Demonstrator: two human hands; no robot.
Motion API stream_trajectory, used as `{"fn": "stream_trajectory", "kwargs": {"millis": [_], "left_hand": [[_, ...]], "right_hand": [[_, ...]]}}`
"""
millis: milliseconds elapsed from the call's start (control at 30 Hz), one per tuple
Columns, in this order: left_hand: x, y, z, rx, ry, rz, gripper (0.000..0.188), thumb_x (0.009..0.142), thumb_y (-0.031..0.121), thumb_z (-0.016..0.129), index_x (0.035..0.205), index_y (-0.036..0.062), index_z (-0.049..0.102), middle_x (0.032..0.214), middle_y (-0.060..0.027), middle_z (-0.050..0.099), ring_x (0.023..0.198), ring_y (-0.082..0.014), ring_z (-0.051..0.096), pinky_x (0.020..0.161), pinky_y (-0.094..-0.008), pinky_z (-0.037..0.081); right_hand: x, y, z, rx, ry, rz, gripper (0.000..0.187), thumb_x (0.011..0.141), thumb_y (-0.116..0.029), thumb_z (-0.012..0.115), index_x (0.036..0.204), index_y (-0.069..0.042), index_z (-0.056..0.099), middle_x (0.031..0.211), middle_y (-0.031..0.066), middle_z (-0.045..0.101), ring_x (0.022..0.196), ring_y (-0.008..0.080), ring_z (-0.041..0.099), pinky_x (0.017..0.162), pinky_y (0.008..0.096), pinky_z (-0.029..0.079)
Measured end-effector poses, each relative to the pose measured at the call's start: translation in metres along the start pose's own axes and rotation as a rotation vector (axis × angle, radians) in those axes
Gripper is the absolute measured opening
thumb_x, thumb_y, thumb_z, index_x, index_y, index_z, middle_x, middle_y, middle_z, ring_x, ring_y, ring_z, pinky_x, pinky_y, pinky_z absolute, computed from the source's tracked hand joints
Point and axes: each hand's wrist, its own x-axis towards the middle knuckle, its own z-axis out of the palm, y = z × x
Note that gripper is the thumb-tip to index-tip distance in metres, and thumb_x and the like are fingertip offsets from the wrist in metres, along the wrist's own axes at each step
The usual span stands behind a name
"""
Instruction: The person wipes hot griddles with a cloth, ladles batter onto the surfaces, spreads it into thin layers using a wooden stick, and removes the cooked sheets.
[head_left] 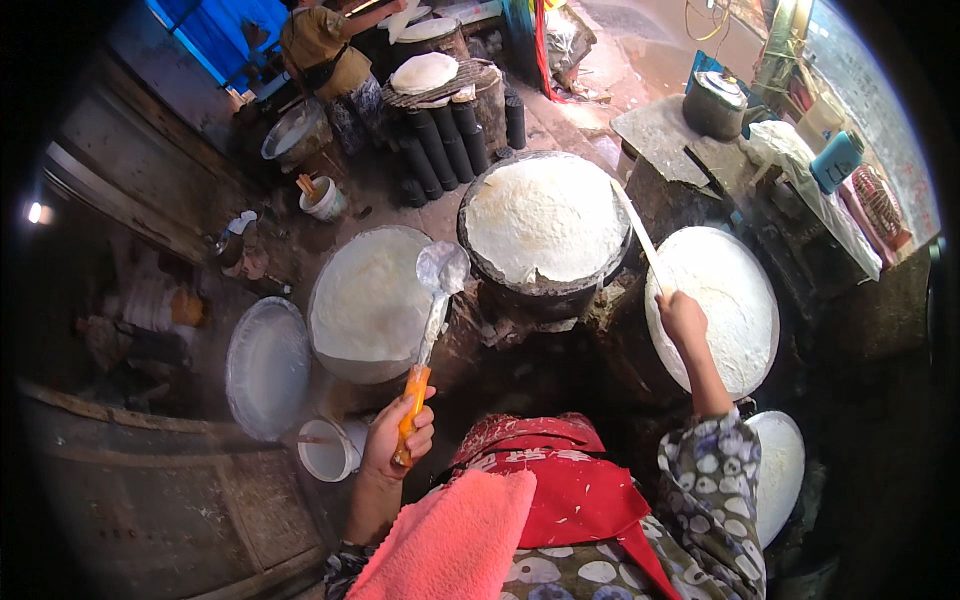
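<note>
My left hand (388, 440) is wrapped round the orange handle of a metal ladle (441, 268), whose batter-smeared bowl is raised over the right edge of the left griddle. A thin pale sheet of batter (365, 300) covers that griddle. In my right hand (684, 320) is a long, flat, pale stick (640, 235). Its far tip reaches the right edge of a white, bumpy flatbread (545, 215) on the dark middle griddle (555, 300). Below the right hand, another white sheet (720, 305) spreads over the right griddle.
A basin of whitish liquid (268, 370) and a white bucket (325, 455) stand at my left. At lower right is another round pan (780, 475). Black cylinders (440, 150) stand beyond the griddles, near another person (325, 50). A lidded pot (714, 104) sits far right.
</note>
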Motion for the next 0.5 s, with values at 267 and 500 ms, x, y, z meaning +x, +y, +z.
{"fn": "stream_trajectory", "kwargs": {"millis": [267, 500], "left_hand": [[-0.019, 0.014, -0.011, -0.023, 0.06, 0.048, 0.036, 0.102, 0.024, 0.037, 0.128, 0.0008, 0.047, 0.075, -0.0037, 0.046, 0.044, -0.0087, 0.042, 0.039, -0.0228, 0.038], [-0.038, 0.05, -0.041, -0.04, 0.121, 0.071, 0.036, 0.102, 0.025, 0.037, 0.128, 0.0011, 0.046, 0.075, -0.0038, 0.046, 0.043, -0.0085, 0.041, 0.038, -0.0227, 0.037]], "right_hand": [[0.126, -0.047, 0.076, 0.747, -0.19, 0.048, 0.062, 0.08, -0.053, 0.066, 0.068, 0.008, 0.062, 0.06, 0.0128, 0.058, 0.057, 0.0222, 0.055, 0.058, 0.039, 0.044], [0.145, -0.09, 0.107, 0.706, 0.178, 0.022, 0.03, 0.075, -0.025, 0.058, 0.085, 0.002, 0.065, 0.075, 0.0184, 0.066, 0.072, 0.0292, 0.064, 0.07, 0.0393, 0.048]]}}
